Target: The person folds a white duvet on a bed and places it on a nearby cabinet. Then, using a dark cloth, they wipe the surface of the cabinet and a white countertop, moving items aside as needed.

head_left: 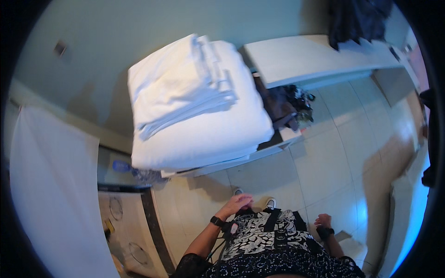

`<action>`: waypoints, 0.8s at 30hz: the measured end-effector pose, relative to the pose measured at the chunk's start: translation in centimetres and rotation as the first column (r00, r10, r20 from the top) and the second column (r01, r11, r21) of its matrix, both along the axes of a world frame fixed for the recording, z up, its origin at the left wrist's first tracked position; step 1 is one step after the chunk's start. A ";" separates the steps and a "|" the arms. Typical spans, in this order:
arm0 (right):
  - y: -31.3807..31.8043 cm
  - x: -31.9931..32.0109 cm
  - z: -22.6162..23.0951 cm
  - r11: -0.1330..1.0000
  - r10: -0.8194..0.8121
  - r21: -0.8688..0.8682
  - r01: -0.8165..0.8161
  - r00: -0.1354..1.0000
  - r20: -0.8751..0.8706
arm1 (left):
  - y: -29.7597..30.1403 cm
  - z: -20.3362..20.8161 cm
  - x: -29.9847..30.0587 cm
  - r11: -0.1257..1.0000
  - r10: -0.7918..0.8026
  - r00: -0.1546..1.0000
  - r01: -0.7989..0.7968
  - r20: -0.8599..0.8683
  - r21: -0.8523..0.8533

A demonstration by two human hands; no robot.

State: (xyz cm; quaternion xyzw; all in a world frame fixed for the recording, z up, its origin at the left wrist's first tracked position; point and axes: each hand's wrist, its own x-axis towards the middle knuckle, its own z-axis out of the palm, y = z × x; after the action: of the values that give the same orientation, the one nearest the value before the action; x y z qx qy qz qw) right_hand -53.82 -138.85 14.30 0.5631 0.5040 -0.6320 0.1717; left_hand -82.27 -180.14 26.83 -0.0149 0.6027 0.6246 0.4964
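Looking down from the head view, the camera shows 2 bare hands low in the picture, both well apart from a white bedding stack. The left hand is raised in front of the body, above a shoe, its fingers slightly bent and its grip slack, clamped on nothing that shows. The right hand hangs beside the body with the fingers curled; whether its grip is together or apart, I cannot tell. Each wrist wears a black band, and 2 light shoes stand on the tiled floor near the left hand.

Ahead of the hands, the thick white bedding rests on a low white tabletop, close to the wall. Folded white cloths lie on top of it, toward its left and far part, with their layered edges showing. To the right, a long white shelf has a dark garment over its far part, and a heap of dark things sits below its near end. At the left hangs a white curtain, with a blue container between it and the bedding.
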 end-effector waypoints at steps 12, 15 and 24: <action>-0.8 -8.3 4.0 0.992 -0.104 -0.085 0.093 0.985 -0.136 | 0.7 22.6 -17.3 0.552 0.833 0.494 -0.761 -0.247 0.340; 1.1 -12.0 4.1 0.998 -0.020 -0.063 0.008 0.982 -0.188 | 1.4 23.9 -19.3 0.505 0.795 0.594 -0.761 0.123 0.407; 0.8 -20.0 8.1 0.994 0.096 -0.033 -0.103 0.979 -0.178 | 7.4 22.4 -24.8 0.373 0.860 0.506 -0.712 0.066 0.596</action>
State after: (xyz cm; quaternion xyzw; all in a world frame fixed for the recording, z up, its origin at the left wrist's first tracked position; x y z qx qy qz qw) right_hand -73.78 -138.09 22.39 0.4754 0.5314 -0.6803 0.1696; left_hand -107.02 -172.71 49.26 -0.0780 0.3698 0.9252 0.0331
